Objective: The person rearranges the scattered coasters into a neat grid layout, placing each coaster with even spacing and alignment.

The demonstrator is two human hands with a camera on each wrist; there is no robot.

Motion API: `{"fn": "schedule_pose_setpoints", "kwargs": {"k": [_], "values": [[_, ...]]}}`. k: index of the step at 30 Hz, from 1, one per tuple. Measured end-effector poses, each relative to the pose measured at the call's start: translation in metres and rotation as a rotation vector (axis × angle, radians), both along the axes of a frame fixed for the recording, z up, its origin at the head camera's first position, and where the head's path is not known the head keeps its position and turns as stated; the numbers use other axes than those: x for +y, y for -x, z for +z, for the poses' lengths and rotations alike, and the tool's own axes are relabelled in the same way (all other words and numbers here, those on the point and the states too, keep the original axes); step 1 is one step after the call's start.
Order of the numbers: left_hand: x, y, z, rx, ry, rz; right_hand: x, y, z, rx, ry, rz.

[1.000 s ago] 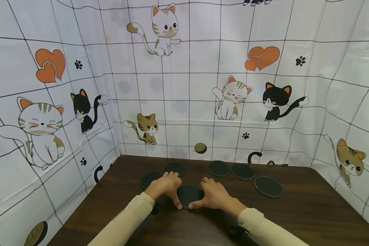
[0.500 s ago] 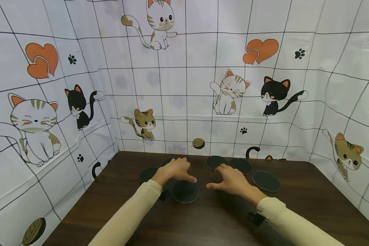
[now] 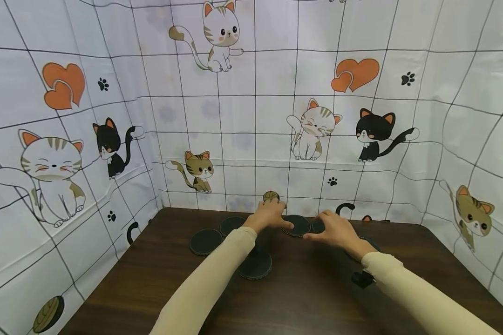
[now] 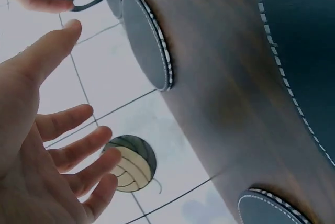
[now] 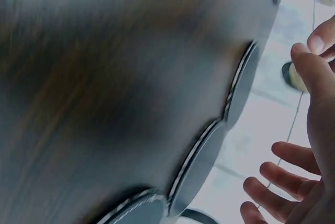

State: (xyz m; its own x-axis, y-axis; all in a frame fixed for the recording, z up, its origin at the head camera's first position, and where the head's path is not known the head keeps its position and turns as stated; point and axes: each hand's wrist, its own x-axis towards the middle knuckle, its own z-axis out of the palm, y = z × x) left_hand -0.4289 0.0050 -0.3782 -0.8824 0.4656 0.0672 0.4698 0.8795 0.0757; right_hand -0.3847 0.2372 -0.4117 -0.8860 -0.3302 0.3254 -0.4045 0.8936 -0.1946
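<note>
Round dark coasters with white stitched rims lie flat on the brown table. My left hand (image 3: pixel 269 217) hovers over the back of the table, beside the back-middle coaster (image 3: pixel 298 225), its fingers spread and holding nothing. To its right my right hand (image 3: pixel 336 231) hovers with loosely bent fingers, partly hiding another coaster (image 3: pixel 318 226). The rightmost coaster (image 3: pixel 370 242) is mostly behind the right wrist. The front-middle coaster (image 3: pixel 255 265) lies below my left forearm. In the left wrist view a gap separates the left hand (image 4: pixel 39 135) from the coasters; the right hand (image 5: pixel 314 156) likewise touches none.
Two more coasters lie at the left, one nearer (image 3: pixel 205 242) and one farther back (image 3: pixel 231 225). A white cloth wall (image 3: pixel 234 116) printed with cats and a grid surrounds the dark wooden table (image 3: pixel 151 279) at the back and sides.
Both hands have left the front-middle coaster, which they framed a second ago. They have moved up and right, toward the coasters at the back. The coasters look unmoved.
</note>
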Motion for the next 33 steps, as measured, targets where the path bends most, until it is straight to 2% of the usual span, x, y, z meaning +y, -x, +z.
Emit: {"fn": "schedule_pose_setpoints", "kwargs": {"k": [4,10,14,17,22,28,33], "values": [[0.005,0.008,-0.002,-0.015,0.019,0.02,0.009,0.007,-0.003,-0.008,-0.014,-0.013],[0.006,0.013,-0.022,-0.052,0.041,0.029,0.016,0.012,-0.013,-0.023,-0.046,-0.046],[0.001,0.016,-0.032,-0.097,0.077,0.078,0.012,0.017,-0.02,-0.032,-0.059,-0.035],[-0.001,0.019,-0.034,-0.139,0.077,0.108,0.007,0.02,-0.022,-0.038,-0.052,-0.034],[-0.001,0.025,-0.038,-0.186,0.074,0.103,0.0,0.027,-0.024,-0.06,-0.058,-0.047],[0.002,0.029,-0.041,-0.198,0.046,0.122,-0.004,0.034,-0.025,-0.102,-0.059,-0.079],[0.002,0.028,-0.044,-0.181,0.054,0.086,-0.005,0.034,-0.026,-0.146,-0.04,-0.081]]}}
